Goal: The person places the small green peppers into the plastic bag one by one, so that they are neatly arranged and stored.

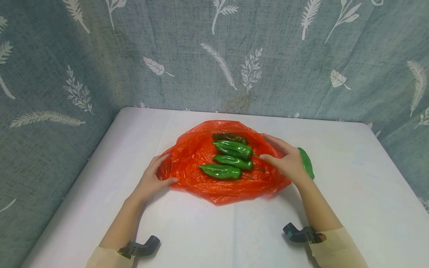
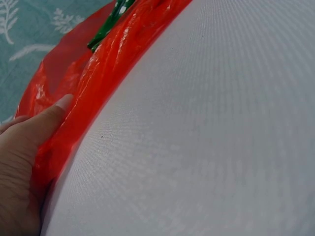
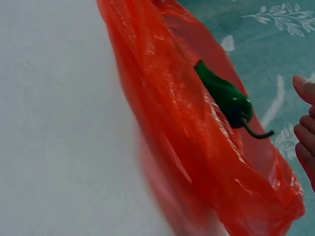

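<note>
A thin red plastic bag (image 1: 218,193) lies with its mouth spread wide in the head view. Several long green peppers (image 1: 232,149) rest inside it, stems toward the right; the farthest one is darker. My left hand (image 1: 151,183) is at the bag's left end, thumb and fingers spread around its edge. In the left wrist view the left thumb (image 2: 51,118) lies against the red plastic (image 2: 106,81). My right hand (image 1: 289,160) is by the bag's right end, fingers extended, near the pepper stems. In the right wrist view one pepper (image 3: 229,101) shows in the bag, apart from the right fingers (image 3: 306,135).
A smooth green thing (image 1: 307,163) with a curved edge lies right of the bag, partly behind the right hand; its kind is unclear. The white table (image 1: 201,234) meets a grey-green leaf-patterned cloth (image 1: 187,59) at the back and sides. Each wrist wears a dark strapped device (image 1: 144,246).
</note>
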The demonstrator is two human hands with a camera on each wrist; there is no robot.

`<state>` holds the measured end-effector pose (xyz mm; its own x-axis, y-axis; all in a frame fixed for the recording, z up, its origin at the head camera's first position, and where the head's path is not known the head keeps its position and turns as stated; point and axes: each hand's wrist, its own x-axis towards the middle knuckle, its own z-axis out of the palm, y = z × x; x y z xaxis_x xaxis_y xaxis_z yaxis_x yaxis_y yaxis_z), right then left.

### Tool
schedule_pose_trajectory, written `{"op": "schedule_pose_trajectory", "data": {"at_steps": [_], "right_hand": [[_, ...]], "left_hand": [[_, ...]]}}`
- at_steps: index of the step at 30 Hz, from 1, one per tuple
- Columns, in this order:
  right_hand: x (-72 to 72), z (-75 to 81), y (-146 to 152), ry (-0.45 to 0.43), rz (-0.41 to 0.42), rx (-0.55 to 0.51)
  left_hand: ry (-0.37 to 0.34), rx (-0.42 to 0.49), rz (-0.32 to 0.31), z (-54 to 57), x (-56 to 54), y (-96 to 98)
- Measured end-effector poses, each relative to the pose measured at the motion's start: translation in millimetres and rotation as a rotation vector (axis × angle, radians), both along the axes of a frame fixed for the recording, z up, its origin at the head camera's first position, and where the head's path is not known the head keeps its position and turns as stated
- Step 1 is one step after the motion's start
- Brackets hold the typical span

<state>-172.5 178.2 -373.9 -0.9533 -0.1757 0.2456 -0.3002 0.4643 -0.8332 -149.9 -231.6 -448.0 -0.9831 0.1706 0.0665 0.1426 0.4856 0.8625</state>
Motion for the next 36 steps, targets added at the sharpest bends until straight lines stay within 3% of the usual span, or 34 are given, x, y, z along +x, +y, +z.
{"op": "schedule_pose_trajectory", "data": {"at_steps": [11, 16, 27, 36], "right_hand": [[7.6, 17.3, 17, 0.057, -0.069, -0.027], [9.8, 20.1, 25, 0.093, -0.095, 0.000], [20.1, 23.1, 41, 0.209, -0.107, -0.066], [28.7, 24.5, 55, 0.184, -0.192, -0.016]], "left_hand": [[0.012, -0.008, -0.003, 0.8, -0.2, -0.2], [0.003, -0.002, -0.007, 3.6, 1.0, 1.6], [0.001, -0.010, 0.003, 2.6, 1.7, 2.2], [0.017, -0.017, 0.006, 2.8, 1.7, 2.0]]}}
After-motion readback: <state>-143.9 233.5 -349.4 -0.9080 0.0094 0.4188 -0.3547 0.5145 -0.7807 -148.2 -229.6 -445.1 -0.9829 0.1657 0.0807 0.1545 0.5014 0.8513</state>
